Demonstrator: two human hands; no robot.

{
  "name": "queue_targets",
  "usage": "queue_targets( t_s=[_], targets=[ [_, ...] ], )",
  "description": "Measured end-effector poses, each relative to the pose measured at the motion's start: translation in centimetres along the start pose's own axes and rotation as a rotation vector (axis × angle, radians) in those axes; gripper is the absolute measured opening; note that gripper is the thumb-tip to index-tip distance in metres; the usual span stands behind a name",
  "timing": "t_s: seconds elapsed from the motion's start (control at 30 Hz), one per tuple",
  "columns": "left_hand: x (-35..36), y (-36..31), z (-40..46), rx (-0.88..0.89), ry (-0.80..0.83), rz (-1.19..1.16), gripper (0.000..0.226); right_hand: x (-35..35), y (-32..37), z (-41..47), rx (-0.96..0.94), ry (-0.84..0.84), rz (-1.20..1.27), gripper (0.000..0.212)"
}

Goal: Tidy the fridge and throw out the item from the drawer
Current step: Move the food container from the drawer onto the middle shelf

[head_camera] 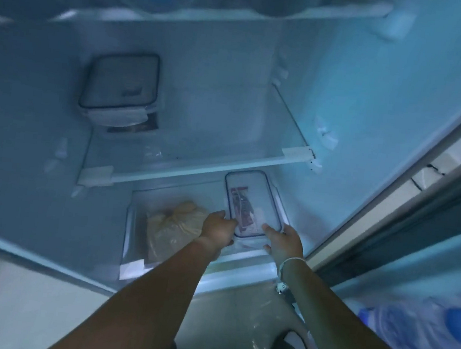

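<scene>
Both arms reach down into the open fridge [374,90], where the left hand [217,227] and right hand [285,241] hold the near end of a clear lidded container [252,202], one hand at each near corner. The left fingers curl over the lid's left edge; the right fingers [270,231] lie flat on its near right corner, and whether the thumbs grip underneath is hidden. The container sits over the right part of the clear bottom drawer [133,221], its far end tucked just under the glass shelf [196,168] above. A reddish wrapped item shows through the lid, too blurred to name. Left of it in the drawer lies a pale knotted plastic bag [172,225], its contents unreadable and its near part covered by the left forearm. A second lidded container [121,83] stands on the shelf at the back left. Blue-capped bottles [420,336] in the door at lower right are smeared and cut off by the edge, as are blue and red things at the top
</scene>
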State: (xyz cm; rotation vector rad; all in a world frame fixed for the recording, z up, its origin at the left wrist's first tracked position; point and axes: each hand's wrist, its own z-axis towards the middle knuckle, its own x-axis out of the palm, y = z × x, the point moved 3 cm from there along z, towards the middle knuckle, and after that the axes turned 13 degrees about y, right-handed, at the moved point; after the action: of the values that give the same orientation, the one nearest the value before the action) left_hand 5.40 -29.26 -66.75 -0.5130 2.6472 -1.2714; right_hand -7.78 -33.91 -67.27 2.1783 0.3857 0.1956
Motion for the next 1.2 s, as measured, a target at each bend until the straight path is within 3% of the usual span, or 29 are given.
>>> queue_targets(
  t_s=[0.17, 0.3, 0.47, 0.6, 0.93, 1.2],
  targets=[
    [0.5, 0.2, -5.5, 0.035, 0.010, 0.027, 0.009, -0.5, -0.8, -4.6, 0.008, 0.007, -0.006, 0.049],
    [0.7, 0.5, -9.6, 0.044, 0.014, 0.016, 0.008, -0.9, -1.3, -8.1, 0.011, 0.039, 0.008, 0.019],
    [1.1, 0.2, -14.5, 0.093, 0.028, 0.011, 0.011, -1.2, -0.6, -12.8, -0.045, 0.061, 0.016, 0.025],
    [1.1, -0.5, -17.4, 0.128, 0.030, 0.024, 0.010, -1.2, 0.5, -15.6, -0.096, 0.065, 0.027, 0.006],
    [-1.5, -4.7, -20.4, 0.277, -0.038, 0.119, 0.025, 1.1, 4.9, -19.0, -0.242, 0.050, -0.022, 0.012],
    [-4.6, -9.4, -19.8, 0.293, -0.094, 0.201, 0.047, 4.2, 8.9, -17.3, -0.333, 0.086, -0.023, 0.039]
  ],
)
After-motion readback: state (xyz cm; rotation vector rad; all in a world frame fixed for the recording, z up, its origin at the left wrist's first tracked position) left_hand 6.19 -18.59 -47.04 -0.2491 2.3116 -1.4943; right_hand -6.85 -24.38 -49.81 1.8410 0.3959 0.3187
